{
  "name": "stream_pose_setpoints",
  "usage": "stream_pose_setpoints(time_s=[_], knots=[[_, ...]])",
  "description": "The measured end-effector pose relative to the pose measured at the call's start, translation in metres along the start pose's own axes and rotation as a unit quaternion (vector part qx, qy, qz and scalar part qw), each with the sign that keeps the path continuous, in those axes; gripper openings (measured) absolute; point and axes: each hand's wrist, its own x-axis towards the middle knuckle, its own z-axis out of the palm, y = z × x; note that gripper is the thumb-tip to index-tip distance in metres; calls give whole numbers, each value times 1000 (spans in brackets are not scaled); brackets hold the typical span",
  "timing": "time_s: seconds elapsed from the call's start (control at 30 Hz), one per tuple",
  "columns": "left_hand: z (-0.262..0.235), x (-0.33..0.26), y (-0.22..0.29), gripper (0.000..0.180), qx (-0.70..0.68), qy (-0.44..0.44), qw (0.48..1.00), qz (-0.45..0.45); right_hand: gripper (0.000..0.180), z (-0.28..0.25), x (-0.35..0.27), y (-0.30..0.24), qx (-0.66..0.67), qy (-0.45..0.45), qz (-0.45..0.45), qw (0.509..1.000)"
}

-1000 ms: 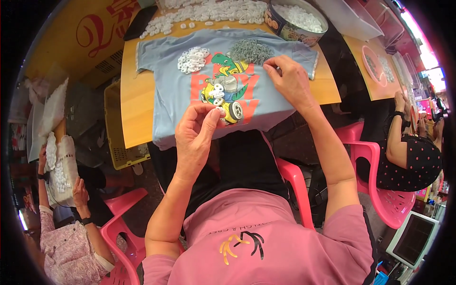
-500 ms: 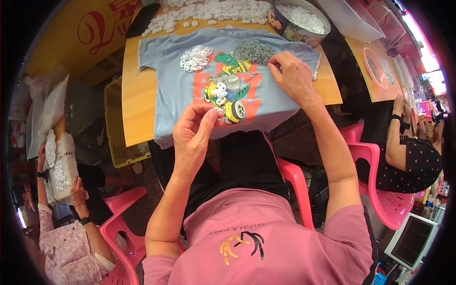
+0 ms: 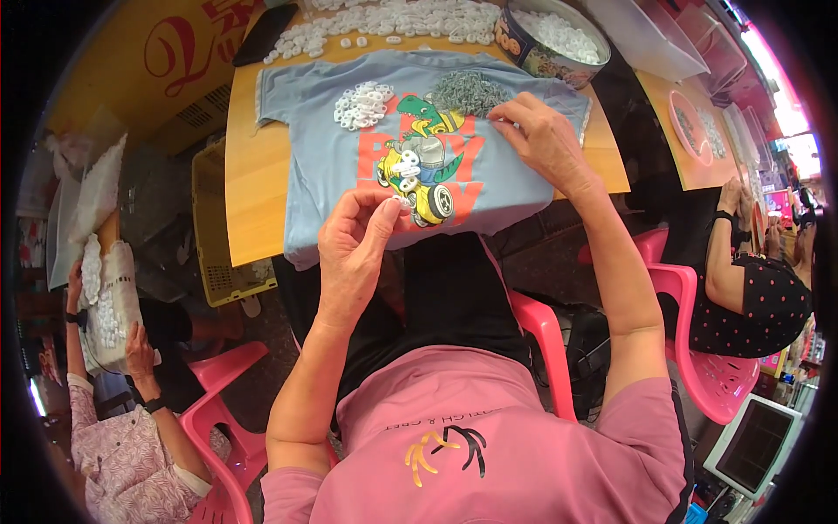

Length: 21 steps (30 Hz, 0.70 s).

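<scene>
A blue-grey T-shirt [image 3: 319,170] with a dinosaur print lies spread over the wooden table. My left hand [image 3: 353,240] pinches a small white oval plastic piece [image 3: 401,201] between thumb and forefinger, above the shirt's near part. Just beyond it, a few similar white pieces [image 3: 408,168] rest on the print. My right hand [image 3: 543,140] has its thumb and forefinger together at the right edge of a heap of small grey pieces [image 3: 470,94]; anything between those fingertips is too small to make out. A heap of white oval pieces [image 3: 363,106] lies farther left on the shirt.
Many white pieces [image 3: 393,22] cover the table's far side, beside a round tin [image 3: 559,52] full of them. A dark flat object [image 3: 264,37] lies at the far left. Yellow crate [image 3: 227,262] and pink chairs [image 3: 546,349] stand around. People work on both sides.
My right hand has shifted slightly left along the grey heap's edge. My left hand stays nearly still with the white piece.
</scene>
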Motion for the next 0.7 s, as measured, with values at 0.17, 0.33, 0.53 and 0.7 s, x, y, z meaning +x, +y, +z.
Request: stream_pose_setpoints(time_s=[0.17, 0.33, 0.53, 0.7], knots=[[-1, 0, 1, 14, 1, -3, 1000, -3, 11, -1, 7, -4, -44, -36, -4, 998], [-3, 0, 0, 15, -1, -7, 1000, 1, 10, -12, 15, -5, -33, -114, 21, 993], [-2, 0, 0, 14, -8, -6, 1000, -5, 10, -9, 14, 1, -60, -103, -2, 993], [-4, 1, -1, 14, 0, -10, 1000, 1, 10, -12, 17, 2, -105, -118, -17, 987]])
